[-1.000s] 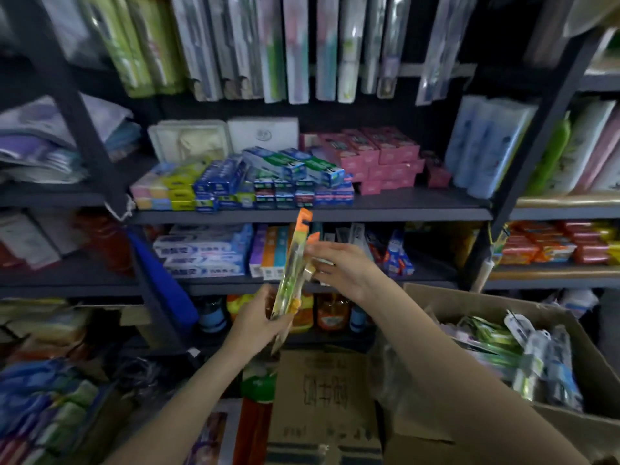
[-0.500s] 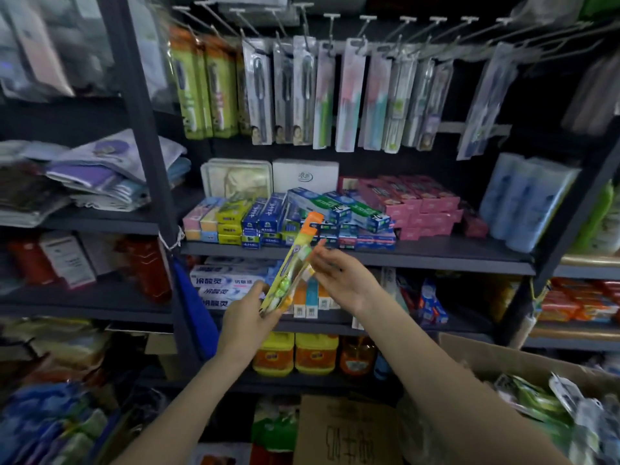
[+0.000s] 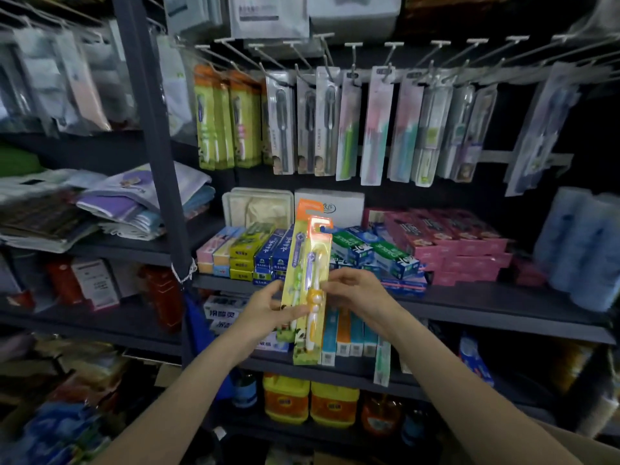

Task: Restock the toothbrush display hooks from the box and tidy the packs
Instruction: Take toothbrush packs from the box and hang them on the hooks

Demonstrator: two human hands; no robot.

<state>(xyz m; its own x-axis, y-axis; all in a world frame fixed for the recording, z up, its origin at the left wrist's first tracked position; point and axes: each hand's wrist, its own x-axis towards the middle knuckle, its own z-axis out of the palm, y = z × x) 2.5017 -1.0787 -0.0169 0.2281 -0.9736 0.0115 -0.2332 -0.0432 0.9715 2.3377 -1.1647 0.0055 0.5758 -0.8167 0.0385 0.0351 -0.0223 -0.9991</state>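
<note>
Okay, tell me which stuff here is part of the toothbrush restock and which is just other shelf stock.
Part of the job:
- toothbrush packs, held by left hand and right hand
- display hooks
- hanging packs

Just shelf stock:
- toothpaste boxes
- pink boxes
- yellow jugs
- folded cloths

Two toothbrush packs (image 3: 307, 280) are held upright between left hand (image 3: 268, 313) and right hand (image 3: 360, 293), before toothpaste boxes (image 3: 362, 253), below hanging packs (image 3: 345, 125).
</note>
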